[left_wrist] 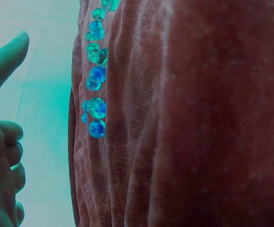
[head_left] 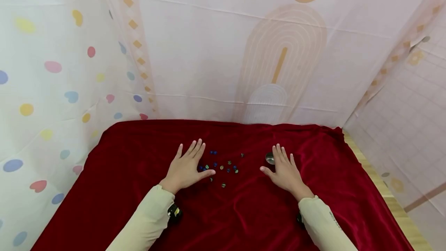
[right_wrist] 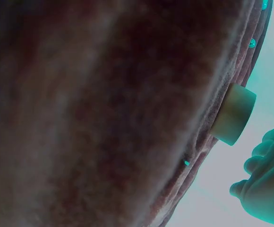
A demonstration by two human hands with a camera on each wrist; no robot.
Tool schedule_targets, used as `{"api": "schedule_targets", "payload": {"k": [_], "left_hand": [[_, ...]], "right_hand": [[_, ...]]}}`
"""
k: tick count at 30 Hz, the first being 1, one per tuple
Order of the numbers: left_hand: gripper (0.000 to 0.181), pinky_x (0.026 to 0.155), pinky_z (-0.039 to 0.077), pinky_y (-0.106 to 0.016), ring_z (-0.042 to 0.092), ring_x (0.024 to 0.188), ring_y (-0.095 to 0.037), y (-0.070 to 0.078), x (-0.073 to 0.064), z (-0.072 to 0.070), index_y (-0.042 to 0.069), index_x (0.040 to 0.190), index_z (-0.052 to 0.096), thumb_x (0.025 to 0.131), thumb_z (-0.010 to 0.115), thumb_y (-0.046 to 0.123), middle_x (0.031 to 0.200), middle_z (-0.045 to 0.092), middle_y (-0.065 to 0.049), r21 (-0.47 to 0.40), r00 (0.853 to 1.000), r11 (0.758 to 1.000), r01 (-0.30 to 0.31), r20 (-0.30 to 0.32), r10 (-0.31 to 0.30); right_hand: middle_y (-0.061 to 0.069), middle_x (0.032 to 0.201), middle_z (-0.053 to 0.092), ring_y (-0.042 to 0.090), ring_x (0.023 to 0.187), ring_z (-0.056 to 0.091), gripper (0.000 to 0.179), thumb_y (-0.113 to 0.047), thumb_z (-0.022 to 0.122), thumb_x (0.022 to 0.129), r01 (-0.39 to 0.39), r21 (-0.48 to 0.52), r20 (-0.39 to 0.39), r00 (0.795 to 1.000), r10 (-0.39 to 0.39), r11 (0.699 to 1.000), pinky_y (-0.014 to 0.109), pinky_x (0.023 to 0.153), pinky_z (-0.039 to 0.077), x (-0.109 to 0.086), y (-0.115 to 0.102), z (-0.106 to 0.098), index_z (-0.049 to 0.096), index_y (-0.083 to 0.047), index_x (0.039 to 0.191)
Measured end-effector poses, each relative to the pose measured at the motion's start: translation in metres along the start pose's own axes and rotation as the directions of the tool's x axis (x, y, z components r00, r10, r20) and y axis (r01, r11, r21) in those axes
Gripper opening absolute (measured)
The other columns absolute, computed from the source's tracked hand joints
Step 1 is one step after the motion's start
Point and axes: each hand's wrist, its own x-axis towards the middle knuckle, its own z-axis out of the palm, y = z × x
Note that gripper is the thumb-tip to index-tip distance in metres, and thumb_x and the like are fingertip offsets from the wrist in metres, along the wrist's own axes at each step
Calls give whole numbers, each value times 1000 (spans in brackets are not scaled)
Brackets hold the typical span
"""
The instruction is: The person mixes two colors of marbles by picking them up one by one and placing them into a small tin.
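Note:
Several small glass marbles (head_left: 221, 168), some blue and some greenish, lie scattered on the red cloth between the two hands. My left hand (head_left: 186, 169) is held over the left side of this group, fingers straight and thumb pointing toward the marbles. A small round metal cup (head_left: 269, 159) stands just beside the fingers of my right hand (head_left: 286, 171), which is also stretched out and holds nothing. The left wrist view has the marbles (left_wrist: 97, 108) in a row past the left hand (left_wrist: 0, 156). In the right wrist view the cup (right_wrist: 234, 114) appears as a short cylinder near the right hand (right_wrist: 267, 177).
A wrinkled red velvet cloth (head_left: 244, 220) covers the table. Patterned curtains (head_left: 195, 57) hang behind it and on both sides. A strip of light wood (head_left: 390, 200) shows along the right edge.

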Motion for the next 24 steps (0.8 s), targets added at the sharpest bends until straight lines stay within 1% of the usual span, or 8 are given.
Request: {"api": "schedule_targets", "payload": {"k": [3, 6, 9, 13, 16, 19, 21, 24], "left_hand": [[96, 119, 6, -55, 17, 149, -26, 1, 0, -4, 7, 152, 25, 85, 51, 70, 161, 17, -9, -13, 1000, 1000, -5, -16, 5], [96, 119, 7, -55, 18, 149, -27, 1, 0, -4, 8, 152, 24, 84, 52, 70, 160, 17, -9, -23, 1000, 1000, -13, -20, 12], [97, 119, 9, -56, 18, 149, -27, 1, -1, -2, 8, 152, 24, 84, 53, 70, 160, 18, -10, -26, 1000, 999, -19, -20, 19], [95, 118, 11, -57, 21, 148, -28, -1, -4, 2, 7, 151, 28, 83, 59, 65, 159, 22, -12, -51, 999, 999, -18, -36, 16], [91, 118, 12, -57, 23, 147, -30, -2, -6, 6, 6, 150, 32, 84, 62, 60, 158, 24, -13, -68, 999, 997, -21, -39, 18], [88, 117, 14, -57, 24, 147, -30, -2, -8, 9, 5, 149, 34, 85, 62, 58, 157, 26, -13, -65, 999, 997, -30, -37, 28], [87, 118, 14, -56, 25, 146, -30, -2, -7, 10, 6, 149, 35, 85, 63, 57, 157, 27, -13, -69, 999, 997, -32, -41, 29], [86, 117, 15, -56, 27, 146, -30, -3, -7, 9, 6, 148, 36, 84, 67, 54, 156, 30, -14, -83, 999, 996, -26, -48, 22]], "right_hand": [[23, 160, 13, 40, 148, 12, 91, -54, 54, 93, -2, 12, -7, 1000, 2, 1000, 62, 116, 9, 1, -1, -1, 16, 4, 152], [24, 159, 13, 40, 148, 12, 91, -52, 56, 92, -10, 18, -6, 1000, 10, 1000, 62, 115, 10, 2, -2, -2, 16, 5, 151], [25, 159, 13, 41, 147, 12, 92, -50, 58, 92, -20, 30, -1, 1000, 20, 999, 63, 115, 11, 2, -1, -3, 16, 7, 151], [28, 158, 14, 44, 146, 13, 93, -49, 58, 92, -37, 73, 15, 999, 36, 997, 63, 114, 13, 2, 1, -2, 15, 9, 150], [30, 157, 10, 45, 146, 11, 92, -47, 58, 94, -82, 149, 47, 996, 75, 985, 63, 114, 14, 2, 4, -1, 12, 10, 150], [32, 157, 7, 47, 146, 8, 94, -46, 58, 94, -131, 220, 77, 990, 117, 967, 61, 114, 15, 2, 8, -1, 9, 11, 150], [31, 157, 5, 46, 146, 7, 96, -46, 60, 93, -160, 250, 96, 986, 140, 955, 60, 115, 16, 3, 9, -2, 7, 11, 150], [32, 157, 6, 47, 145, 11, 99, -45, 64, 90, -183, 277, 113, 981, 158, 943, 59, 114, 20, 5, 7, -3, 7, 11, 150]]}}
